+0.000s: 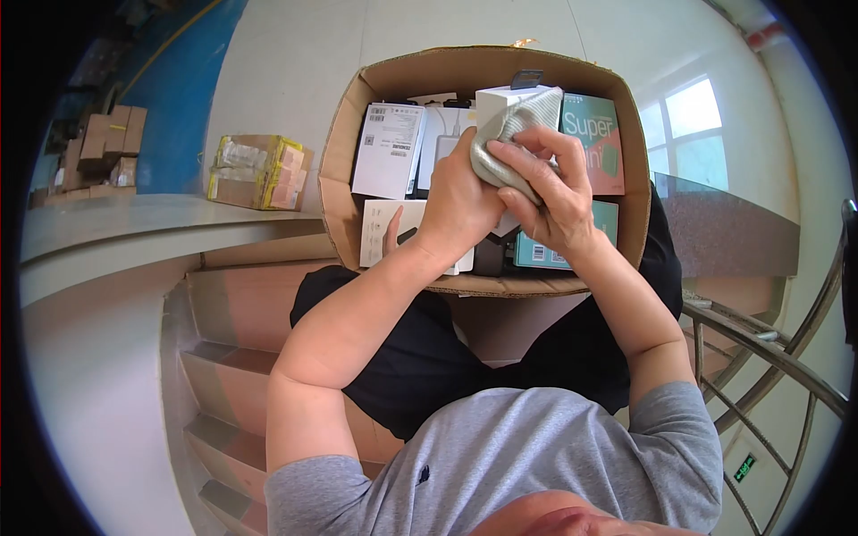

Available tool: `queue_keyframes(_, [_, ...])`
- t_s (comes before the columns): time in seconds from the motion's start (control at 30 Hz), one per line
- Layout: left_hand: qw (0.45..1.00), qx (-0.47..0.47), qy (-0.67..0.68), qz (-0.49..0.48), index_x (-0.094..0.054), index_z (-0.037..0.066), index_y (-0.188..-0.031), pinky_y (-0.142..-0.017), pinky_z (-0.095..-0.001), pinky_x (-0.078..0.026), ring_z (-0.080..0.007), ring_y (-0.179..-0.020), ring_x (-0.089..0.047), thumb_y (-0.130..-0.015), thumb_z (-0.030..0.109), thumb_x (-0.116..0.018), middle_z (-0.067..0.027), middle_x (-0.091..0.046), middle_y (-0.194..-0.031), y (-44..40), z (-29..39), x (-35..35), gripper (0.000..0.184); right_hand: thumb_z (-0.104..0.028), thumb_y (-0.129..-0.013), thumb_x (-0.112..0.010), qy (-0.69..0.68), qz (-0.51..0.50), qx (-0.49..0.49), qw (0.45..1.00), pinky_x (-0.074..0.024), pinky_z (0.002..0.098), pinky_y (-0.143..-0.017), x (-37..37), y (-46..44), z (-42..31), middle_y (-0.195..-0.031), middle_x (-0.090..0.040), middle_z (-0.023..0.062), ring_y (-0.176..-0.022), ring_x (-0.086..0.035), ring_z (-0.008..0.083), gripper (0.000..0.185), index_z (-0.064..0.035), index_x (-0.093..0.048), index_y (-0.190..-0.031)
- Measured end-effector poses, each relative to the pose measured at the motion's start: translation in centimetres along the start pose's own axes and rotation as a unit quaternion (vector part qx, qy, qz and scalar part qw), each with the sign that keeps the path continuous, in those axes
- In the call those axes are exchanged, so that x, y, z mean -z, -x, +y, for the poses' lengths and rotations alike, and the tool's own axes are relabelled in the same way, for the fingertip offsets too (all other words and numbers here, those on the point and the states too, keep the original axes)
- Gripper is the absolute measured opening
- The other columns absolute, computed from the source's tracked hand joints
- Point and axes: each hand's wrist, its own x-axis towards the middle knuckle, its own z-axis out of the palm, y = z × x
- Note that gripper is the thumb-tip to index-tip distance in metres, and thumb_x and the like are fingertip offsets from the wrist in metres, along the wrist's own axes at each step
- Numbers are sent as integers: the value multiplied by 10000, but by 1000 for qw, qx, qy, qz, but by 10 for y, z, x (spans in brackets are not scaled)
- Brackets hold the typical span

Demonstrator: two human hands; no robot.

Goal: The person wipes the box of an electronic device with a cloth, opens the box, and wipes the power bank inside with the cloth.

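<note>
Above the open cardboard box (335, 192), my two hands meet at a light grey-green cloth (532, 112). The fingers of my right hand (554, 183) are bent and pressed onto the cloth. My left hand (460, 196) is closed against its left side, and its fingertips are mostly hidden. Whether something lies inside the cloth cannot be seen. A white box (500, 103) shows just behind the cloth. Inside the carton are a white labelled box (389, 152), a green and pink box (592, 134), a teal box (541, 255) and a white box (380, 223).
A taped small carton (259, 171) rests on the ledge at left. Brown cartons (112, 143) are piled at the far left. Steps (228, 375) descend below the ledge, and a metal railing (769, 353) stands at right.
</note>
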Motion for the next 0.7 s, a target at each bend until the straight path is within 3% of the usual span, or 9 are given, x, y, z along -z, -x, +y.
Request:
queue_keyframes(0.07, [1000,-13,-16,-3,-574,-78,-1132,-641,-340,-550,-249,-723,-681,-903,217,-732,-184,-696,-861,0,1,0,405,-96,-871,-767,-23,-24,8,999,-536,310,-821,1,2,0,-1166,-629,109,-939,-617,233,336,-85,-734,-1205])
queue_keyframes(0.2, [988,120,84,-41,-618,-20,-1173,-719,-268,-547,-168,-801,-667,-914,200,-762,-143,-696,-966,-2,24,6,370,-63,-862,-763,-27,21,-145,989,-528,324,-838,12,-4,22,-1136,-630,97,-974,-596,233,320,-92,-752,-1181])
queue_keyframes(0.37, [960,128,250,3,-621,-27,-1177,-709,-247,-552,-144,-768,-652,-941,245,-735,-121,-685,-961,-9,4,5,378,-42,-860,-765,-2,-10,-43,999,-531,320,-822,6,-2,9,-1118,-631,87,-958,-603,227,335,-96,-747,-1190])
queue_keyframes(0.57, [925,138,352,36,-588,-77,-1201,-653,-271,-565,-168,-789,-661,-958,319,-691,-154,-668,-1012,-14,8,12,476,-34,-835,-772,9,1,-132,991,-534,327,-811,11,-7,22,-1108,-633,80,-937,-605,226,358,-95,-744,-1187])
queue_keyframes(0.7, [929,151,335,33,-592,-56,-1223,-673,-271,-560,-179,-813,-664,-987,375,-661,-153,-668,-1025,-17,-1,18,496,-34,-808,-774,29,-41,-18,999,-535,330,-794,0,2,4,-1100,-639,78,-914,-607,231,379,-93,-741,-1181])
